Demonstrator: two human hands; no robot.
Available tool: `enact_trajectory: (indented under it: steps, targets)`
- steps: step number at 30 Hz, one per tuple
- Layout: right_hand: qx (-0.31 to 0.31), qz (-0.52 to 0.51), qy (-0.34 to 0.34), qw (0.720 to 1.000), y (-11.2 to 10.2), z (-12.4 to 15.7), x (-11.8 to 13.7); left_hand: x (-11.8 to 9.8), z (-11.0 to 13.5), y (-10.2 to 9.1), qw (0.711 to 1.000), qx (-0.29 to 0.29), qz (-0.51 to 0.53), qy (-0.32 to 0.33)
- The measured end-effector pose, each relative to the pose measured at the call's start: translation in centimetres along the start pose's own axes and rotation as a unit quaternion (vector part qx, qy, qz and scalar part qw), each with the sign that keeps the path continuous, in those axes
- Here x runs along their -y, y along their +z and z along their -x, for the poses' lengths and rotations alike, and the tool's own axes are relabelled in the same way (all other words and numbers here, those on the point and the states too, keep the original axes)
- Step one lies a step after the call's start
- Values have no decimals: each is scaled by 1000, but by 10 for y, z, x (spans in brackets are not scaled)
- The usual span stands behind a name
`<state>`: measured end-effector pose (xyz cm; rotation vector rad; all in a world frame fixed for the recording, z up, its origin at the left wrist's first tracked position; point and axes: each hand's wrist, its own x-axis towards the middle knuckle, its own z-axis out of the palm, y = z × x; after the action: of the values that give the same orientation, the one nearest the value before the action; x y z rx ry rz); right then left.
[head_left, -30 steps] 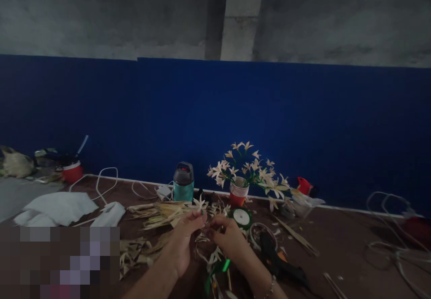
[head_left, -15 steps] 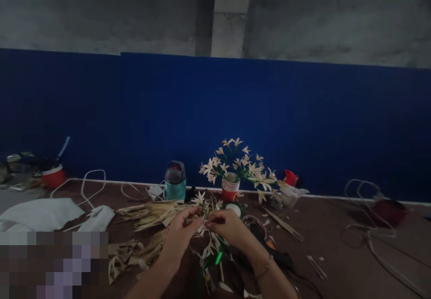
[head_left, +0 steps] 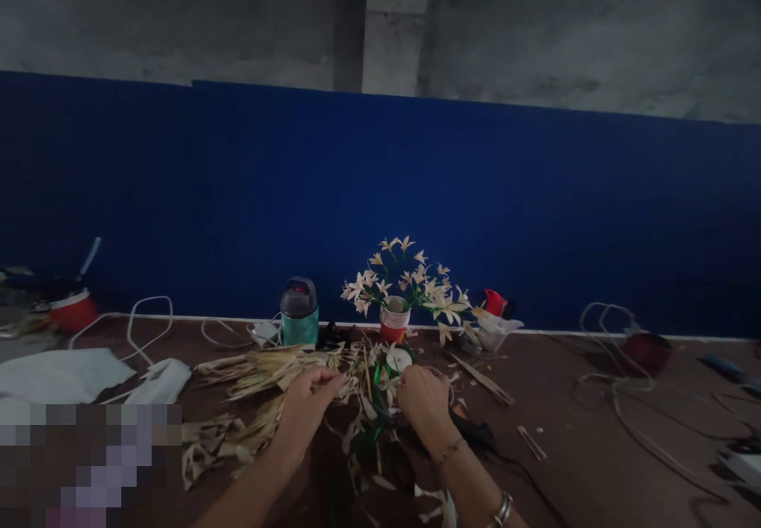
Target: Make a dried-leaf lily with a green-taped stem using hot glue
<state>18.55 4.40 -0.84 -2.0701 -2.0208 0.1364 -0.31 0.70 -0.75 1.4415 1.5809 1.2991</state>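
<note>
My left hand [head_left: 310, 403] is closed in a pinch, thumb against fingertips; whatever is between them is too small to make out. To its right, my right hand [head_left: 423, 403] is turned back-up with its fingers curled under, so anything it grips is hidden. Between the hands lie pale husk petals [head_left: 362, 425] and shiny green strips [head_left: 376, 381]. A white round roll [head_left: 399, 360] sits just beyond my right fingers. Behind it, a red and white paper cup [head_left: 395, 322] holds several cream flowers on green stems [head_left: 440, 294].
Dried husks [head_left: 261, 369] spread left of my hands. A teal lidded container [head_left: 300, 314] stands by the blue wall panel [head_left: 267, 179]. White plastic bags [head_left: 65, 373] lie at left. A black tool with a cord [head_left: 472, 431] rests beside my right wrist; cables [head_left: 630, 409] cross the right side.
My hands have moved apart from each other. The pale flower that stood above my left fingertips is no longer seen there. The view has turned slightly to the right.
</note>
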Motion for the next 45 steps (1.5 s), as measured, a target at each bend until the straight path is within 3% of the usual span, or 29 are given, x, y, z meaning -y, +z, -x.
enact_trajectory:
  steps: [6,9,16,22,28,31,37,45]
  targets:
    - [18,-32,-18,999,9,0,23,24,17,-10,972,105,-178,114]
    - [26,-45,-26,998,19,-1,44,27,27,-11,950,114,-257,134]
    - [-4,-54,-45,998,39,5,74,25,44,-15,928,152,-295,166]
    - [-28,-97,-78,992,31,7,61,33,37,-22,944,89,-269,171]
    - [-53,-134,-149,978,12,-10,47,35,26,-29,957,16,-242,159]
    - [-43,-135,-138,980,14,-17,51,36,26,-29,957,29,-249,147]
    - [6,-133,-54,990,30,-10,63,40,28,-27,953,75,-269,114]
    - [27,-162,-78,983,35,3,74,42,30,-25,945,81,-292,121]
